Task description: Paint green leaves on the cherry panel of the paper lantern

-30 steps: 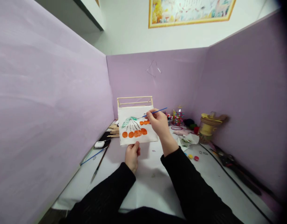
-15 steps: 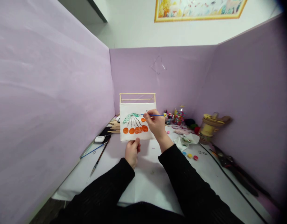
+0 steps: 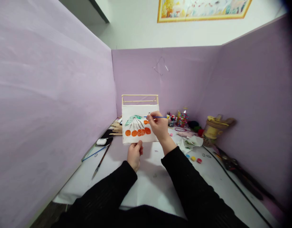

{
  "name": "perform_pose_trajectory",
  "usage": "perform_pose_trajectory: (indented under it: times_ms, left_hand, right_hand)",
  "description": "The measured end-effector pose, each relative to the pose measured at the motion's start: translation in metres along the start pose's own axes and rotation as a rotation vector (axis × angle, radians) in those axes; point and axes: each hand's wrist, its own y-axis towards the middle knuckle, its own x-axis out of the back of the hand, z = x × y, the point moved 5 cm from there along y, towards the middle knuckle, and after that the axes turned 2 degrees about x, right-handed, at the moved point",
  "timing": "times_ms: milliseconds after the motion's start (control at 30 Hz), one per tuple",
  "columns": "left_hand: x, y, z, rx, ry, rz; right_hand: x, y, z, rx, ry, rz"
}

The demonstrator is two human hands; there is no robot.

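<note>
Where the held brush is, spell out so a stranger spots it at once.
At the white table, find the white panel with orange circles, held by the left hand. In front of its right side, the right hand pinches a thin blue brush. A similar brush lies at the table's left; this one alone is in a hand.

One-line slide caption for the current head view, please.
Left hand grips a painted white panel by its lower edge; right hand holds a blue brush over it.
</note>
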Motion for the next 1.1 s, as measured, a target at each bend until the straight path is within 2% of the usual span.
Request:
perform_pose_trajectory:
  times_ms: [667, 1100]
  left_hand:
    - [0.0005, -0.0006, -0.0006, -0.007, -0.001, 0.004]
    - [-0.0005, -0.0014, -0.0013, -0.003, -0.002, -0.004]
  right_hand:
    - [0.0063, 0.0023, 0.0055, -0.003, -0.064, -0.043]
    - [0.0059, 0.0026, 0.0073, -0.008, -0.083, -0.014]
